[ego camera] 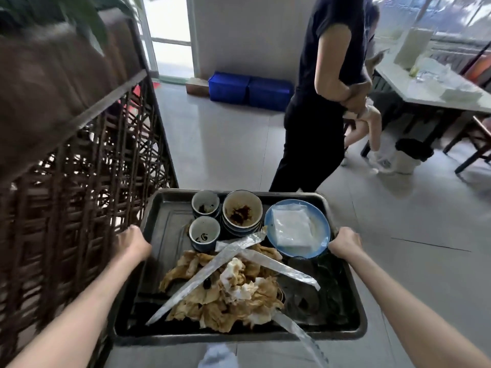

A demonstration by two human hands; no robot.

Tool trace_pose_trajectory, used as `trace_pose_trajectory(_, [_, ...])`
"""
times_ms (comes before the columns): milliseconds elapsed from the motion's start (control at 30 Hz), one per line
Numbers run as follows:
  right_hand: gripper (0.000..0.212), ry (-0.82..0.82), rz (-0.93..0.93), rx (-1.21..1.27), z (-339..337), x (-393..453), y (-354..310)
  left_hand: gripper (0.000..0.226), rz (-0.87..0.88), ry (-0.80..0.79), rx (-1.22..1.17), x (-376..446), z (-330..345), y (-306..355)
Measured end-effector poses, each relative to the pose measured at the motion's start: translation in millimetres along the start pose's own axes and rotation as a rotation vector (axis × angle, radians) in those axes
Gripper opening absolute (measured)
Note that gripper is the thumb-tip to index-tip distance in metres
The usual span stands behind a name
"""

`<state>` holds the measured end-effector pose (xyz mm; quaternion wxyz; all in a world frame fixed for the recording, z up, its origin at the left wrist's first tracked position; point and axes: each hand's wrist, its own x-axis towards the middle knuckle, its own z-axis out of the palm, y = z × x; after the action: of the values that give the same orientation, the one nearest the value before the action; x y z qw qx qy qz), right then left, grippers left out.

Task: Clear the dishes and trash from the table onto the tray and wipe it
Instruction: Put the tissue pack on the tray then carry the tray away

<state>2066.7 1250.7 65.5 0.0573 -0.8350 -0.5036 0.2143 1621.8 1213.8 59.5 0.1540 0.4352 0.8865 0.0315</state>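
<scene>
I carry a dark metal tray [164, 235] in front of me, off any table. My left hand [132, 241] grips its left rim and my right hand [345, 244] grips its right rim. On the tray stand two small cups [205, 204] [204, 233], a stack of bowls [242, 212] with dark sauce residue, and a blue plate [316, 251] bearing a clear plastic packet [292, 228]. A heap of soiled brown napkins [225, 296] fills the tray's near half, crossed by clear chopstick wrappers [207, 272].
A dark wooden lattice screen [79, 187] runs close along my left. A person in black [318, 107] stands just ahead of the tray, holding a child. Blue crates [249, 88] sit by the far wall. A table [435, 96] and a bin [411, 155] are at the right.
</scene>
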Motion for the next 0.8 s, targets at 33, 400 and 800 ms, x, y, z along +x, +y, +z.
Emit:
trace_pose_trajectory(33, [0.019,0.004,0.008,0.005,0.5,20.7,-18.2,0.03,0.012,-0.003,0.005,26.4,-5.7,13.0])
trace_pose_trajectory(400, [0.02,-0.018,0.036,0.032,-9.6,240.9,-183.3,0.027,0.015,-0.041,-0.025,258.1,-46.9,160.9])
trace_pose_trajectory(800, [0.028,0.074,0.089,-0.068,-11.9,491.5,-321.3,0.031,-0.011,-0.025,-0.026,477.8,-50.2,310.0])
